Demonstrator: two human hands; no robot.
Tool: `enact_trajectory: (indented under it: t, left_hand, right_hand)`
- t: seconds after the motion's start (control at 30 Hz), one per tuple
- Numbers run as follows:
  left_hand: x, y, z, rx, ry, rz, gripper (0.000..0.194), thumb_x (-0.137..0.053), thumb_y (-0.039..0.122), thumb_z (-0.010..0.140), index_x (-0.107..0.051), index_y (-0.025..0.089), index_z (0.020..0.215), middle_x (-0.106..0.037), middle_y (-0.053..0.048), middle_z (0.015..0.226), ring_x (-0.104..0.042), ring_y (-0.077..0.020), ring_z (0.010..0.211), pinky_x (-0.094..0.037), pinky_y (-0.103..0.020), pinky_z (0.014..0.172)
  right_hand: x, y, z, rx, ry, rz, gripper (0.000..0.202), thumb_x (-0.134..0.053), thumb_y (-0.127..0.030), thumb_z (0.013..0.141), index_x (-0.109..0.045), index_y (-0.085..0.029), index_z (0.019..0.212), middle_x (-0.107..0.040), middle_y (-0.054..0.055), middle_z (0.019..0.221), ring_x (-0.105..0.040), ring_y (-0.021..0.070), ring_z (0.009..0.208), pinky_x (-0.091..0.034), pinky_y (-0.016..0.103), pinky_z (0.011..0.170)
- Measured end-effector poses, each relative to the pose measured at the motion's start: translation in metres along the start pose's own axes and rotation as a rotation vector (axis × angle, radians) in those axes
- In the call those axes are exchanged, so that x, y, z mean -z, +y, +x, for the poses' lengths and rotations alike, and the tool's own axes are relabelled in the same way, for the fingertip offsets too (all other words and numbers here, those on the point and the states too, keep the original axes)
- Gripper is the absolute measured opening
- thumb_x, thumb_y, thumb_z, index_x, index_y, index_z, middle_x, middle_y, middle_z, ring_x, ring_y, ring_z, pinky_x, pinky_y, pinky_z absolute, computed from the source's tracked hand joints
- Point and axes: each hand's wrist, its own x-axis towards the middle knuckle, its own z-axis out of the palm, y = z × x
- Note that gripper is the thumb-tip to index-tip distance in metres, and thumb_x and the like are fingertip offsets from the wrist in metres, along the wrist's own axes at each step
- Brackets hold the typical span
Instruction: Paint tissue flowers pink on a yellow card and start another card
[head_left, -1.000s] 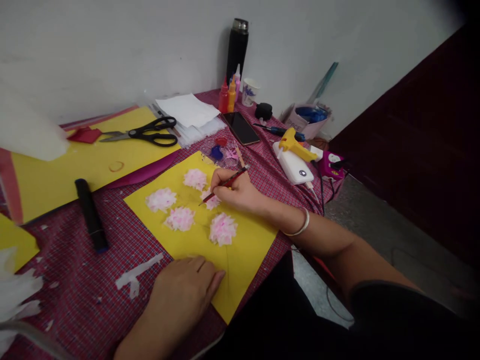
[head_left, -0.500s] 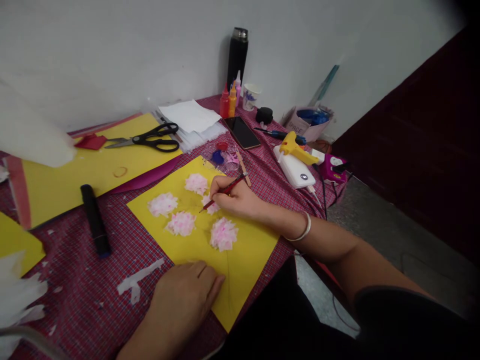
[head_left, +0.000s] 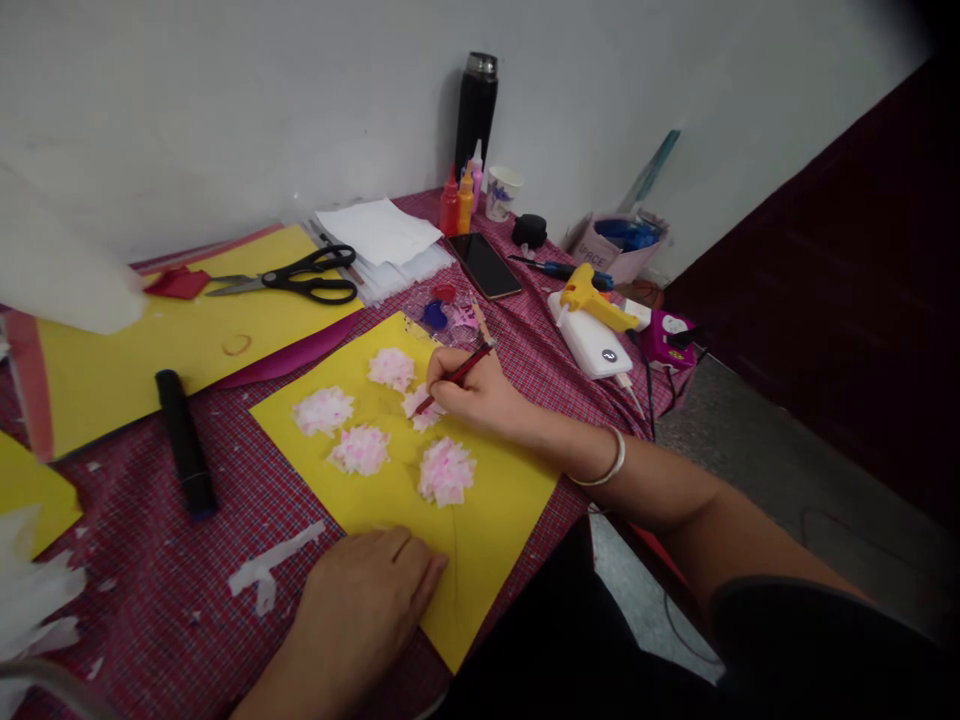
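In my right hand point(head_left: 472, 390) is a dark red pencil point(head_left: 450, 380), pinched near its lower end. Its tip sits over the small pink-white tissue paper flower point(head_left: 421, 408) near the middle of a yellow sheet point(head_left: 487, 540); whether it touches is unclear. More such flowers, like the one nearest me point(head_left: 447, 471), lie on that sheet, and thin drawn lines run between and below them. My left hand point(head_left: 375, 590) rests palm down across the sheet's near left edge, fingers laid flat and holding nothing.
Black scissors point(head_left: 300, 275) lie on more yellow paper at the back left, beside white sheets point(head_left: 382, 235). A black marker point(head_left: 185, 445) is left of my sheet. Behind stand paint bottles point(head_left: 457, 205), a paper cup point(head_left: 502, 192) and a flask point(head_left: 476, 110). A yellow glue gun point(head_left: 592, 298) rests on a white power bank point(head_left: 592, 345).
My right hand has shifted slightly right, and the pencil tip has moved right and a little up, from bare yellow paper to over the small flower. My left hand stays put.
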Motion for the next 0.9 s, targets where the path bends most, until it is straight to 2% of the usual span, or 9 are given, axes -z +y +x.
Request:
enact_trajectory:
  t: [0.27,0.5,0.73,0.9]
  left_hand:
    - [0.0,0.0,0.0,0.011,0.004,-0.002,0.032,-0.043,0.017,0.093,-0.055,0.022,0.065,-0.06,0.001,0.056,-0.06,-0.0182,0.049,-0.041,-0.031,0.048]
    - [-0.002,0.001,-0.002,0.018,0.031,-0.003,0.032,-0.043,0.017,0.094,-0.055,0.023,0.065,-0.059,0.001,0.056,-0.06,-0.0183,0.049,-0.04,-0.032,0.049]
    - [-0.002,0.001,-0.001,0.019,0.005,0.007,0.031,-0.044,0.017,0.093,-0.055,0.023,0.065,-0.06,0.001,0.056,-0.06,-0.0177,0.049,-0.039,-0.031,0.048]
    - [0.0,0.002,0.001,0.008,0.031,0.009,0.034,-0.041,0.014,0.093,-0.054,0.023,0.063,-0.059,0.002,0.054,-0.059,-0.0168,0.048,-0.038,-0.031,0.047]
  right_hand:
    - [-0.004,-0.001,-0.002,0.028,-0.014,0.013,0.006,-0.046,-0.017,0.073,-0.048,-0.019,0.068,-0.05,-0.003,0.064,-0.046,0.0102,0.061,-0.035,0.023,0.057]
    - [-0.005,0.003,-0.005,0.032,-0.038,-0.061,0.005,-0.047,-0.017,0.077,-0.05,-0.019,0.074,-0.053,-0.003,0.066,-0.048,0.0109,0.063,-0.037,0.024,0.061]
    - [-0.007,0.003,-0.01,0.08,-0.046,-0.184,0.007,-0.048,-0.015,0.079,-0.054,-0.019,0.077,-0.054,-0.003,0.07,-0.05,0.0107,0.064,-0.037,0.025,0.063]
    - [-0.01,0.006,-0.01,0.033,-0.037,-0.106,0.005,-0.049,-0.015,0.079,-0.052,-0.019,0.076,-0.054,-0.003,0.068,-0.049,0.0107,0.064,-0.036,0.024,0.061]
